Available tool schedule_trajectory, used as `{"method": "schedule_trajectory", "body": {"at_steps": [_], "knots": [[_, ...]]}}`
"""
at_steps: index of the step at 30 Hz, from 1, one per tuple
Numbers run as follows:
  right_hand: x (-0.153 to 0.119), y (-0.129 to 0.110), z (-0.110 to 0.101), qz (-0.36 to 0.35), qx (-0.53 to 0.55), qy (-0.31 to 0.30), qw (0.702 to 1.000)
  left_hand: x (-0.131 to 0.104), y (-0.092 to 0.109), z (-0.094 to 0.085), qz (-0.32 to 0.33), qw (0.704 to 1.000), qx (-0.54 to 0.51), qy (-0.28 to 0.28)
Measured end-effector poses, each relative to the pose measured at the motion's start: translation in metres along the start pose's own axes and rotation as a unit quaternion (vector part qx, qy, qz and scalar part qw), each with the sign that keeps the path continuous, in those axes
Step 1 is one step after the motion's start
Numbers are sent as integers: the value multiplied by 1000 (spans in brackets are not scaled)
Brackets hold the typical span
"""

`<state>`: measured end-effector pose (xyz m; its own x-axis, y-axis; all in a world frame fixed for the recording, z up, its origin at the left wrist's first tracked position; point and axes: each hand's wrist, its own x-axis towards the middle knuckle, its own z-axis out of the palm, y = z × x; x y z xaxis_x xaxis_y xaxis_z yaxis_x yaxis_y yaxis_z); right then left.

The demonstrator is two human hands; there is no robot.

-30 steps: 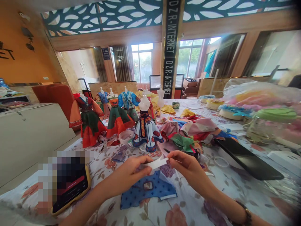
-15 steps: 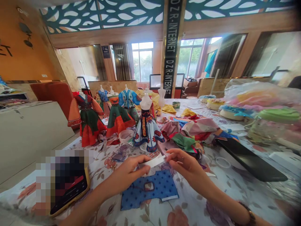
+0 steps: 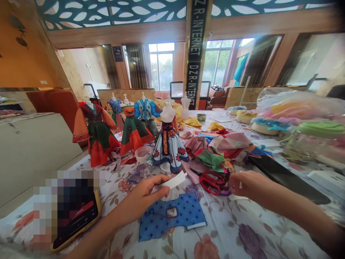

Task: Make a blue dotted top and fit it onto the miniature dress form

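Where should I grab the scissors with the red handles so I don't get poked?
I'd grip the scissors by the red loops, coming from the right, where the right hand is. The loops face that side, while the dark blades point left, away from that hand. Cloth pieces lie behind, so the near right side looks easier.

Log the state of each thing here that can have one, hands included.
Left hand: closed on the white strip.
White strip: held, far end free.
Right hand: fingers curled near the scissors; contents unclear.
Scissors: lying down, blade opening unclear.
Blue fabric: spread out.
Phone at left: screen lit.
Black device at right: dark.
Front mannequin: upright, skirt on.
Jar: green lid on.
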<state>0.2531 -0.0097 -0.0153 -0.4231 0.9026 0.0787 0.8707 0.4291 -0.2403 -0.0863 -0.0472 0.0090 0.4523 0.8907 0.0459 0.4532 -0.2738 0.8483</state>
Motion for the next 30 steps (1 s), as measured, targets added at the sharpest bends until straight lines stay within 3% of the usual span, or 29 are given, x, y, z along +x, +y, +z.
{"method": "schedule_trajectory", "body": {"at_steps": [3, 6, 12, 16, 20, 23, 26, 30], "knots": [[1, -3, -5, 3, -11, 4, 1000, -1, 2, 0, 2, 1000, 12, -7], [9, -20, -5, 9, -18, 24, 1000, -3, 5, 0, 4, 1000, 13, -15], [22, -52, 24, 30, -53, 54, 997, -4, 8, 1, 5, 999, 5, -34], [22, -54, 37, 67, -87, 58, 992, -6, 11, 2, -9, 999, 0, -31], [22, -48, 34, 56, -63, 46, 995, -6, 14, 4, -19, 1000, -11, -12], [22, -44, 29, 52, 20, 54, 997, -6, 14, 5, -20, 998, -54, 11], [23, -44, 23, 42, 193, 59, 979, -6, 14, 5, -22, 995, -89, 33], [22, -54, 19, 12, 459, 49, 887, -6, 16, 5, -26, 992, -110, 60]]}}
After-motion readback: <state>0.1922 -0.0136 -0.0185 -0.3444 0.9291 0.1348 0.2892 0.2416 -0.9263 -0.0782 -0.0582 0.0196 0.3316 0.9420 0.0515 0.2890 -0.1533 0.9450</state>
